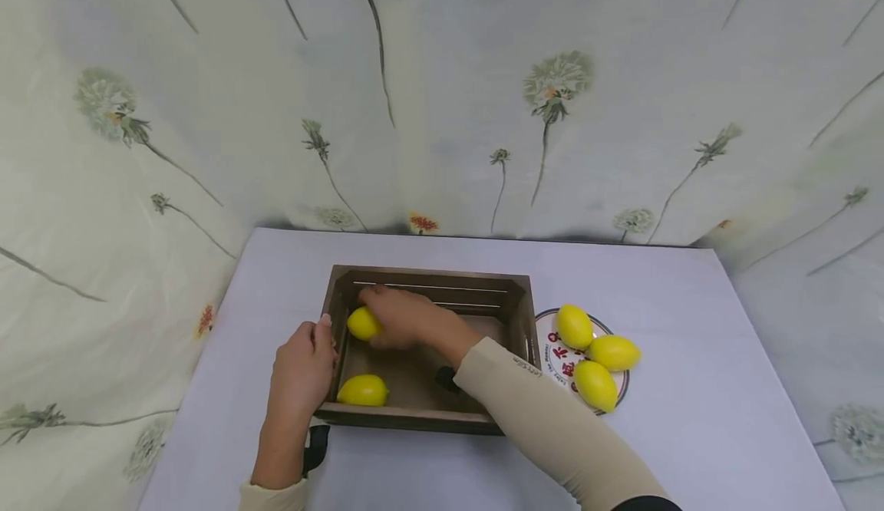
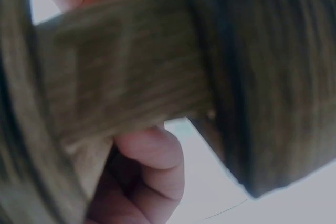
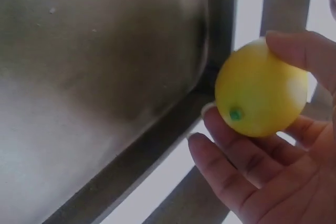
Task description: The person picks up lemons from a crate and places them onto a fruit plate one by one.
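A brown slatted wooden crate (image 1: 421,413) stands on the table. My right hand (image 1: 397,318) reaches inside it and holds a yellow lemon (image 3: 257,90) near the far left corner. In the right wrist view, thumb and fingers are around that lemon, whose green stem end shows. A second lemon (image 1: 363,390) lies in the crate's near left corner. At the crate's left side, my left hand (image 1: 304,369) grips the wall; the left wrist view shows curled fingers (image 2: 155,156) by a wooden slat (image 2: 131,61).
To the crate's right, a round plate (image 1: 552,354) with red and black print carries three lemons (image 1: 575,327). A white cloth covers the table (image 1: 711,419). Behind it hangs a curtain (image 1: 456,112) with a dandelion pattern.
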Demonstrator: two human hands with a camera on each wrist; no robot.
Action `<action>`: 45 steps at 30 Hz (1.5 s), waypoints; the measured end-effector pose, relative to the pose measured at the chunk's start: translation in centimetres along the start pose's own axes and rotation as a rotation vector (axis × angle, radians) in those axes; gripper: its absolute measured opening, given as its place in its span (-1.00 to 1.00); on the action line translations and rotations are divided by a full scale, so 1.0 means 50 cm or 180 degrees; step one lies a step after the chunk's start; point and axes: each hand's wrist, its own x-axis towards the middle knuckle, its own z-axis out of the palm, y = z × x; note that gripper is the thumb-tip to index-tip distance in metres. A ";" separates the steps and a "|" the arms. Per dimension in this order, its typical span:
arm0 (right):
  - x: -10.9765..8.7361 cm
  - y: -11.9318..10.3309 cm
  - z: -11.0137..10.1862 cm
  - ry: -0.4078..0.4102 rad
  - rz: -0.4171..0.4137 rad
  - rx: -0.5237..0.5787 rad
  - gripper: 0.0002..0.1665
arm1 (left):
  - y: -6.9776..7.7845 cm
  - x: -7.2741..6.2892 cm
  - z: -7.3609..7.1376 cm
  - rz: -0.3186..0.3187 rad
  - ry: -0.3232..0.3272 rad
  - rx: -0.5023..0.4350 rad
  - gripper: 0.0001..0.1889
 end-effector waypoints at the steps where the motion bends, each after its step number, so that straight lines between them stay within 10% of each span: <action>1: -0.001 0.000 -0.003 0.0011 0.0005 0.0023 -0.28 | 0.000 -0.001 0.000 0.0001 0.0002 0.0002 -0.42; 23: -0.068 -0.038 -0.054 0.0091 -0.0141 -0.0388 -0.25 | 0.004 -0.008 0.009 0.0018 0.0039 0.0033 -0.41; 45: -0.313 -0.008 -0.150 0.0497 -0.0756 -0.0979 -0.35 | 0.003 -0.006 0.006 0.0016 0.0059 0.0059 -0.43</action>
